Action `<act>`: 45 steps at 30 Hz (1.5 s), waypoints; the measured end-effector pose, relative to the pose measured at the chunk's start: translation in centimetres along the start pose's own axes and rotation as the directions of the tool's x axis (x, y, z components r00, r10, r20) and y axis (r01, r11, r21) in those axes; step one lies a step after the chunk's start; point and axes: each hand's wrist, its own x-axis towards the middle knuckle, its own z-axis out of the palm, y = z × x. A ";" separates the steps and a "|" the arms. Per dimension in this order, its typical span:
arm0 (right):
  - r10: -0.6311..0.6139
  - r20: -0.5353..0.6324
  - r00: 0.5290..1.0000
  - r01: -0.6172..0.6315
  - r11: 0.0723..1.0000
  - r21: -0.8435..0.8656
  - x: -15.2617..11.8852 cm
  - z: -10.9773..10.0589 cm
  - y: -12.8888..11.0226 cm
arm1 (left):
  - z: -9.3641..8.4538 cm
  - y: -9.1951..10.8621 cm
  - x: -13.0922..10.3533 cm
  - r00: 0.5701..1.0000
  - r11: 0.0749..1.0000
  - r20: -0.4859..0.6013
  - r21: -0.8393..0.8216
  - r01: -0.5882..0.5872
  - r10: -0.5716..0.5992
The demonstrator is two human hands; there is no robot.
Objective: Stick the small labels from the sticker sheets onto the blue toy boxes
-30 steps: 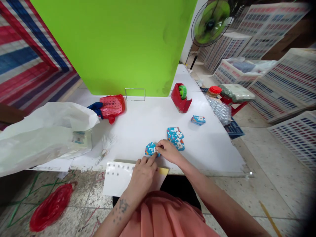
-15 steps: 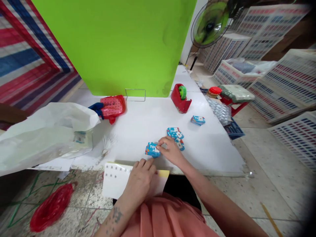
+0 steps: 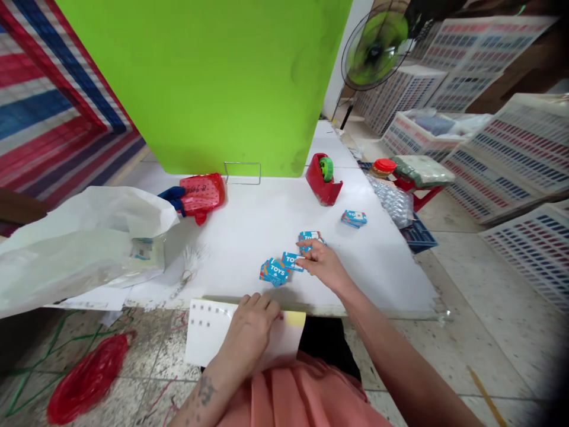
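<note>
My right hand [image 3: 322, 264] pinches a blue card [image 3: 291, 261] printed TOYS between thumb and fingers. That card is just right of a loose pile of similar blue cards [image 3: 274, 271] on the white table. Behind my right hand, more blue cards [image 3: 310, 237] lie fanned out and partly covered. My left hand [image 3: 253, 320] is closed over a white sticker sheet [image 3: 207, 338] at the table's front edge. Rows of small grey squares and a yellow strip show on the sheet; its middle is hidden under the hand.
A small blue card stack [image 3: 354, 218] sits farther right, near a red tape dispenser [image 3: 324, 181]. A green board [image 3: 213, 89] stands at the back. On the left are a red packet [image 3: 203, 196] and a large white bag [image 3: 84, 237]. Crates [image 3: 502, 160] and a fan [image 3: 376, 50] are at right.
My right hand has moved right from the front pile with one blue card, leaving the pile's top card in view. My left hand stays on the sticker sheet.
</note>
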 end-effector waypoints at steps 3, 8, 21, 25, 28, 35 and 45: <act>0.035 -0.054 0.998 -0.038 0.997 -0.063 -0.2 -2.1 1.0 | -0.1 -0.1 -0.1 1.000 1.000 -0.005 -0.018 0.024 -0.024; 0.028 -0.056 0.998 -0.043 0.960 -0.276 -0.4 -5.0 3.1 | 0.2 -0.5 0.1 0.999 0.998 -0.007 -0.036 0.048 -0.048; -0.205 0.268 0.941 0.283 0.913 -0.294 -6.3 0.0 -1.2 | 0.3 0.0 1.4 0.986 0.993 -0.113 -0.018 0.119 -0.120; -0.099 0.236 0.967 0.162 0.950 -0.268 -6.6 0.1 -0.4 | 0.2 0.0 1.4 0.985 0.993 -0.127 0.011 0.117 -0.114; -0.150 0.218 0.964 0.217 0.919 -0.329 -6.7 -0.1 0.0 | 0.4 -0.1 1.2 0.988 0.992 -0.109 0.043 0.118 -0.113; -0.460 0.176 0.870 0.476 0.696 -0.537 -7.6 1.7 -0.5 | 0.5 -0.1 1.1 0.981 0.987 -0.122 -0.074 0.140 -0.148; -0.529 0.134 0.838 0.506 0.662 -0.553 -8.7 3.2 -0.4 | 0.0 -0.2 1.2 0.969 0.937 -0.060 -0.277 0.213 -0.238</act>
